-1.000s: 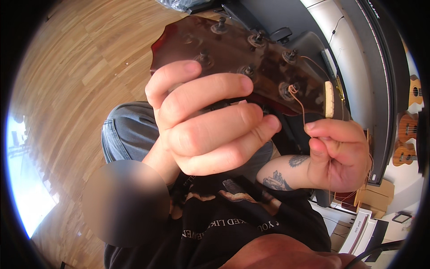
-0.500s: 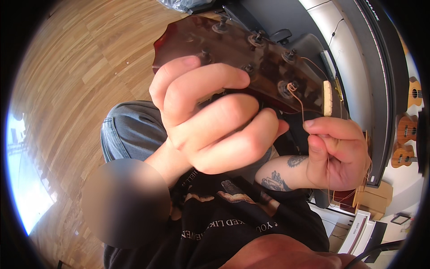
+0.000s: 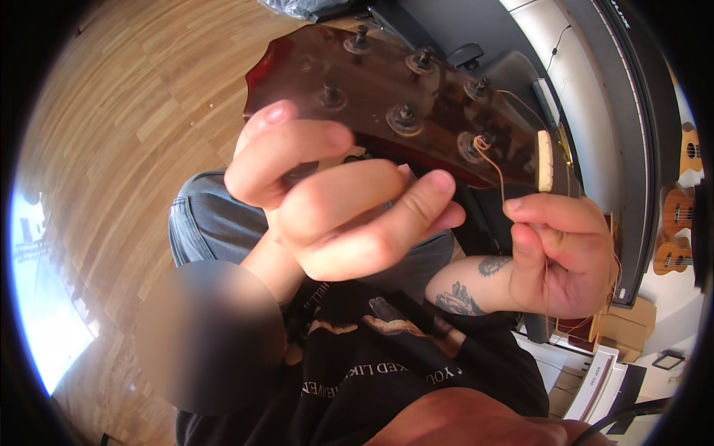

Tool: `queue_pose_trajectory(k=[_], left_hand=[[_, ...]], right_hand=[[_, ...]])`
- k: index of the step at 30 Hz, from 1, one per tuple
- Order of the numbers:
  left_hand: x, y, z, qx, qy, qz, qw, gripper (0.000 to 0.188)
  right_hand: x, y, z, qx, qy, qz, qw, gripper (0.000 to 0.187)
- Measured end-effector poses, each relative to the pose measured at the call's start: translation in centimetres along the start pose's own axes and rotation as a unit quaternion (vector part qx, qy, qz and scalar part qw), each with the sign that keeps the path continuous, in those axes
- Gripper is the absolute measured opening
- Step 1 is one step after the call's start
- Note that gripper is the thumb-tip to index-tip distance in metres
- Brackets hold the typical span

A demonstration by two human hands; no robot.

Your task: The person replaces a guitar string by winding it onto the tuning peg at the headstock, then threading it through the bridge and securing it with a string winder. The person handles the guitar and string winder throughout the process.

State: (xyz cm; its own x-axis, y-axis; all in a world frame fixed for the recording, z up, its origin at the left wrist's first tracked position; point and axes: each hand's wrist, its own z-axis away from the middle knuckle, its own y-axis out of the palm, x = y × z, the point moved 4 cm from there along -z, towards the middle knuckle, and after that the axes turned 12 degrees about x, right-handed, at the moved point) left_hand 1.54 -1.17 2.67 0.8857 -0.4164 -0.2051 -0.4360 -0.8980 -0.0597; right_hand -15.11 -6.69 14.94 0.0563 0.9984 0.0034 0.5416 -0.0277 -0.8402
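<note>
A dark red-brown guitar headstock (image 3: 416, 82) with several tuning posts fills the upper middle. My left hand (image 3: 342, 208) curls under its lower edge, fingers closed around a dark tuning key that is mostly hidden. A thin copper string (image 3: 497, 167) is wound on the post (image 3: 470, 145) nearest the cream nut (image 3: 545, 160) and runs down to the right. My right hand (image 3: 565, 253), just below the nut, pinches that string between thumb and fingers and holds it taut.
A wooden floor (image 3: 111, 111) lies to the left. A long grey case (image 3: 595, 89) stands behind the guitar neck. Small stringed instruments (image 3: 673, 230) hang at the far right, above a cardboard box (image 3: 625, 327) and white papers (image 3: 595, 379). My knee (image 3: 208, 223) is below the headstock.
My left hand's fingers have rolled around the tuning key, the index finger rising. My right hand stays by the nut with the string pinched.
</note>
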Motion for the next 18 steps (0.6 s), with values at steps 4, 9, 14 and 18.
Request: queue_pose_trajectory(k=[4,9,14,18], left_hand=[[-0.1,-0.1,0.0,0.021,0.01,-0.043,0.999,0.035],[-0.1,0.0,0.3,0.01,0.04,0.02,0.999,0.037],[1.3,-0.9,0.0,0.041,0.132,0.084,0.987,0.037],[1.2,-1.1,-0.2,0.042,0.129,0.074,0.988,0.039]], right_hand=[[0.0,0.3,0.1,-0.011,-0.011,0.015,1.0,0.021],[0.0,0.2,0.1,0.004,-0.013,0.0,1.0,0.021],[0.0,0.0,-0.3,0.006,-0.021,0.002,1.0,0.022],[0.1,-0.2,-0.3,0.022,-0.011,0.011,1.0,0.023]])
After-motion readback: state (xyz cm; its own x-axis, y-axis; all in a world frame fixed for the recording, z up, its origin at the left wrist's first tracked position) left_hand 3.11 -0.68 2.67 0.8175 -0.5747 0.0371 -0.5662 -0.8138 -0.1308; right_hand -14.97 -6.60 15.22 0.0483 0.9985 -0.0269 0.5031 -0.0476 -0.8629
